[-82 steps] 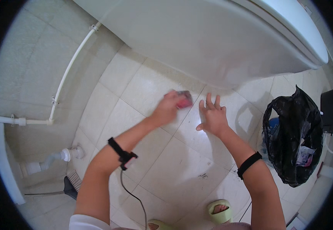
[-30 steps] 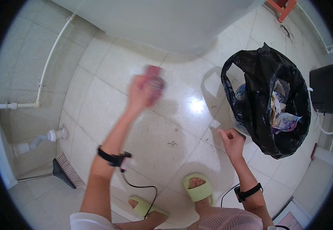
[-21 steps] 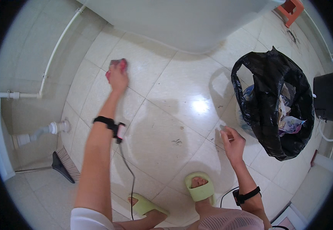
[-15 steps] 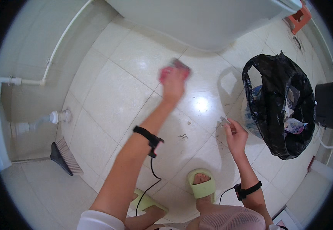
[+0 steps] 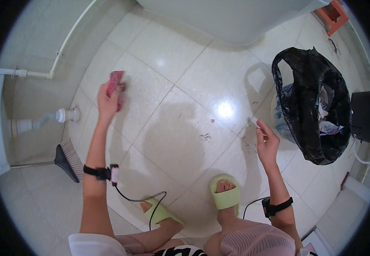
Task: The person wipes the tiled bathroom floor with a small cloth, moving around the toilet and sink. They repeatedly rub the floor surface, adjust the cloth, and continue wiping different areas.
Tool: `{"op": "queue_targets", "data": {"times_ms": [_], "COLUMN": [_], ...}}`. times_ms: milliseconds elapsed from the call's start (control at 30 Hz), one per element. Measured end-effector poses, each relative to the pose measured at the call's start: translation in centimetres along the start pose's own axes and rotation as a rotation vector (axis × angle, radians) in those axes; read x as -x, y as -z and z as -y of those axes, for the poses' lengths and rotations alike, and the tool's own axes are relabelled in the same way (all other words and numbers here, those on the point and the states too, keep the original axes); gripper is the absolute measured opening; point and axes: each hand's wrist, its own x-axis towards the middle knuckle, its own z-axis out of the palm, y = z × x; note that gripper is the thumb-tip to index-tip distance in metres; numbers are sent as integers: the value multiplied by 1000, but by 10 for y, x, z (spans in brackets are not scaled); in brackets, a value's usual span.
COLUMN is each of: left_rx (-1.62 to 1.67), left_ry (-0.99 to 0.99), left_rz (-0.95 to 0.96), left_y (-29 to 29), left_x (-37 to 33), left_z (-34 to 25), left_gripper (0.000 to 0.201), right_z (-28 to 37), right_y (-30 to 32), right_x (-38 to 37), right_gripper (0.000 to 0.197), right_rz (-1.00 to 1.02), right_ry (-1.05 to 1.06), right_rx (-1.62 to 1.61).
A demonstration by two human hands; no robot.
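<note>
At the far left of the tiled floor [image 5: 151,111], my left hand [image 5: 105,103] is closed on a crumpled pinkish-red cloth [image 5: 116,80], slightly smeared by motion. I cannot tell whether the cloth touches the tiles. My right hand [image 5: 268,144] is held beside the black-bagged trash bin, its thumb and forefinger pinching a small whitish scrap [image 5: 255,122] whose kind is unclear. The black bag [image 5: 296,115] gapes over the bin, with wrappers and paper [image 5: 330,128] inside. Dark hair-like debris [image 5: 205,137] and small crumbs lie on the tiles between my hands.
Green slippers [image 5: 225,196] are on my feet at the front. A broom head [image 5: 68,162] lies at the left by a white drain pipe [image 5: 67,115]. A large white appliance [image 5: 227,21] bounds the far side; an orange stool [image 5: 339,23] stands far right.
My left hand has swept the cloth leftward, from the middle of the floor to the far left. My right hand has shifted slightly right, still pinching the scrap.
</note>
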Motion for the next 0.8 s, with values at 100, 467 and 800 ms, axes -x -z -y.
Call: {"op": "queue_targets", "data": {"times_ms": [100,467,800], "left_rx": [-293,-31,1242], "left_ry": [156,-227,733], "left_rz": [-99,206,689], "left_y": [7,-232,-123], "left_x": [-4,101,125], "left_z": [57,-137,-176], "left_gripper": [33,35,41], "right_z": [-2,11,46], "right_y": [-6,-41,-20], "right_x": [0,-14,-4], "right_gripper": [31,31,33], "right_rz": [16,85,76], "right_ry": [-50,38,120], "right_rx": [-31,-9,-125]}}
